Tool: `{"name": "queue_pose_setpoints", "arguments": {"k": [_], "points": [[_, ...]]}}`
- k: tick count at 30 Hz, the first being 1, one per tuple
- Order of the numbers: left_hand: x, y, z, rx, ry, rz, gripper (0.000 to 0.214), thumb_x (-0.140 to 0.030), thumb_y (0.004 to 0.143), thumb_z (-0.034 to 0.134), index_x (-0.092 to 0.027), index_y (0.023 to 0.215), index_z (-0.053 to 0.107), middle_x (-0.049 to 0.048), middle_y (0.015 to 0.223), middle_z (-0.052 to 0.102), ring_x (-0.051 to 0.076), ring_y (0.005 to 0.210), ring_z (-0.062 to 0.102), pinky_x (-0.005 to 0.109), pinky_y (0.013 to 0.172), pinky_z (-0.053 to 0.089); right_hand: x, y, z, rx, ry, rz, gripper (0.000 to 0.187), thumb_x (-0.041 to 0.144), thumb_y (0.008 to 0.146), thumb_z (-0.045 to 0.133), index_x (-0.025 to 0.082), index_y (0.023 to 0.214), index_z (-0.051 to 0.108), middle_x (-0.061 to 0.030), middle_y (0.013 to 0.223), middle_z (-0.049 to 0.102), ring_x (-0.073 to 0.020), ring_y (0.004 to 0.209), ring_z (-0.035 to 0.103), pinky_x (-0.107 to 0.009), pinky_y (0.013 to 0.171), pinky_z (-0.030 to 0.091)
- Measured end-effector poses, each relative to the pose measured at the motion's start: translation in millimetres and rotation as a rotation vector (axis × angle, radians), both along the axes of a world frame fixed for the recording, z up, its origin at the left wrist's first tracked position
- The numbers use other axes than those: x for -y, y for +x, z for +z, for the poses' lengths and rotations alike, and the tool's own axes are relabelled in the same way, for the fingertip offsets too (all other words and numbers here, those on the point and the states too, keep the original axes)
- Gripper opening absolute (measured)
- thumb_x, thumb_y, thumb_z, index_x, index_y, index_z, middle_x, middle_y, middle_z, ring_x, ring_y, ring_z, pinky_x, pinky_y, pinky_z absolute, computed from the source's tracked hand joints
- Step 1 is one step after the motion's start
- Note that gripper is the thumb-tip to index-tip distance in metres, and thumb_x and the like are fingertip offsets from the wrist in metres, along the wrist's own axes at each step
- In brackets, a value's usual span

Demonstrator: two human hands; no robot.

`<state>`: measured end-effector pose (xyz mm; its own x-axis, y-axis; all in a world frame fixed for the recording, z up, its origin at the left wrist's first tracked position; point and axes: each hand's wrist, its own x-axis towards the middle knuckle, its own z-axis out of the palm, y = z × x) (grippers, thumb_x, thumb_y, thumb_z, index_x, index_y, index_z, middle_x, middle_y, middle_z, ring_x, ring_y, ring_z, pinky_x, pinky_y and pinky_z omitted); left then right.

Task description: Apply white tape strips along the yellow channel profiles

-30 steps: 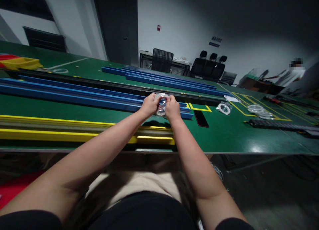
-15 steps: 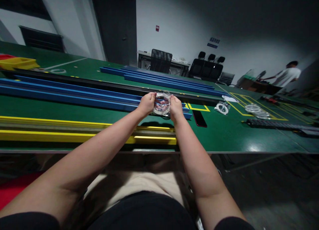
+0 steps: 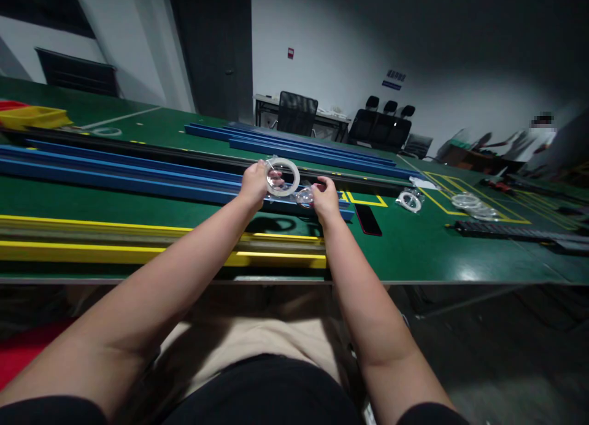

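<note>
My left hand grips a flat white ring, probably a roll of tape, raised above the green table. Some clear film shows around the ring's left side. To the right, my right hand is closed with thumb and fingers on a crumpled clear plastic wrapper. The wrapper lies between the ring and my right fingers; whether it still joins the ring's film I cannot tell. Behind and below both hands runs a long blue rail.
A yellow rail lies along the near table edge. Right of my hands are a phone, a bagged white ring and more bagged rings. A black strip lies farther right. A person stands in the background.
My hands have moved apart, the left one leftward and up with the ring. The ring, earlier wrapped in clear plastic between both hands, now shows barer, with plastic at my right hand.
</note>
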<state>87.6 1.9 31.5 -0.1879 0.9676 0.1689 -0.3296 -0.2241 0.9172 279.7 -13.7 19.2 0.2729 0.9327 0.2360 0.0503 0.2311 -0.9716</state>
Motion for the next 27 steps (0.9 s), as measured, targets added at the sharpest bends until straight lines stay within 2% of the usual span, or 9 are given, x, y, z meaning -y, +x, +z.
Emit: {"name": "queue_pose_setpoints", "arguments": {"k": [3, 6, 9, 12, 15, 17, 20, 23, 27], "points": [[11, 10, -1.4, -0.051, -0.029, -0.110, 0.035, -0.049, 0.099, 0.053, -0.016, 0.109, 0.060, 0.0068, 0.085, 0.074, 0.016, 0.060, 0.070, 0.027, 0.052, 0.056, 2, -9, 2.1, 0.047, 0.096, 0.109, 0.042, 0.017, 0.075, 0.063, 0.020, 0.116, 0.066, -0.0061, 0.117, 0.071, -0.0148, 0.093, 0.066, -0.028, 0.081, 0.056], [19, 16, -1.3, -0.088, -0.003, -0.215, 0.036, -0.048, 0.095, 0.060, -0.016, 0.112, 0.064, 0.0080, 0.092, 0.076, 0.019, 0.067, 0.072, 0.029, 0.054, 0.058, 5, -13, 6.2, -0.012, 0.044, 0.197, 0.031, 0.030, 0.082, 0.058, 0.018, 0.108, 0.068, -0.0049, 0.098, 0.074, -0.0167, 0.083, 0.067, -0.029, 0.074, 0.056], [19, 13, 0.6, -0.062, 0.043, -0.258, 0.039, -0.050, 0.092, 0.064, -0.017, 0.113, 0.066, 0.0095, 0.103, 0.076, 0.020, 0.075, 0.074, 0.030, 0.057, 0.059, 7, -9, 6.2, 0.076, 0.064, 0.234, 0.032, 0.045, 0.083, 0.065, 0.018, 0.098, 0.069, -0.0008, 0.076, 0.070, -0.0153, 0.069, 0.063, -0.027, 0.066, 0.052], [13, 6, 3.1, 0.004, 0.063, -0.154, 0.039, -0.054, 0.093, 0.061, -0.019, 0.111, 0.066, 0.0094, 0.112, 0.074, 0.019, 0.081, 0.074, 0.028, 0.060, 0.058, 5, -1, 5.1, 0.102, 0.148, 0.095, 0.032, 0.051, 0.085, 0.064, 0.019, 0.089, 0.063, 0.0017, 0.071, 0.065, -0.0122, 0.064, 0.058, -0.025, 0.063, 0.050], [10, 1, 4.8, -0.022, 0.054, -0.011, 0.038, -0.054, 0.093, 0.059, -0.021, 0.110, 0.068, 0.0081, 0.114, 0.074, 0.015, 0.086, 0.071, 0.022, 0.063, 0.054, 1, 8, 7.7, -0.143, 0.192, -0.138, 0.028, 0.050, 0.092, 0.054, 0.022, 0.091, 0.054, 0.0040, 0.075, 0.061, -0.0100, 0.057, 0.054, -0.023, 0.056, 0.049], [11, 2, 5.0, -0.101, 0.057, -0.014, 0.038, -0.052, 0.089, 0.066, -0.020, 0.110, 0.072, 0.0081, 0.110, 0.075, 0.015, 0.086, 0.068, 0.020, 0.063, 0.050, 0, 10, 11.6, -0.342, 0.211, -0.159, 0.021, 0.045, 0.094, 0.051, 0.024, 0.095, 0.048, 0.0051, 0.078, 0.060, -0.0104, 0.058, 0.058, -0.025, 0.057, 0.053], [18, 10, 3.2, -0.189, 0.095, -0.190, 0.046, -0.052, 0.081, 0.075, -0.017, 0.110, 0.074, 0.0072, 0.094, 0.075, 0.014, 0.075, 0.064, 0.021, 0.061, 0.046, 3, 4, 17.6, -0.512, 0.248, 0.006, 0.014, 0.037, 0.095, 0.051, 0.026, 0.098, 0.044, 0.0040, 0.086, 0.064, -0.0131, 0.074, 0.068, -0.032, 0.070, 0.060], [23, 18, -0.2, -0.208, 0.103, -0.360, 0.058, -0.055, 0.076, 0.080, -0.017, 0.119, 0.070, 0.0025, 0.078, 0.070, 0.009, 0.054, 0.052, 0.021, 0.052, 0.038, 9, -10, 20.0, -0.517, 0.238, 0.194, 0.010, 0.033, 0.097, 0.047, 0.024, 0.100, 0.046, 0.0000, 0.093, 0.070, -0.0145, 0.084, 0.071, -0.035, 0.077, 0.062], [22, 21, -4.2, -0.179, 0.090, -0.371, 0.076, -0.055, 0.071, 0.085, -0.020, 0.131, 0.055, 0.0000, 0.074, 0.068, 0.008, 0.048, 0.050, 0.019, 0.048, 0.034, 19, -24, 16.6, -0.385, 0.115, 0.392, 0.024, 0.042, 0.094, 0.055, 0.026, 0.110, 0.049, -0.0018, 0.106, 0.072, -0.0151, 0.085, 0.071, -0.032, 0.068, 0.062]]}}
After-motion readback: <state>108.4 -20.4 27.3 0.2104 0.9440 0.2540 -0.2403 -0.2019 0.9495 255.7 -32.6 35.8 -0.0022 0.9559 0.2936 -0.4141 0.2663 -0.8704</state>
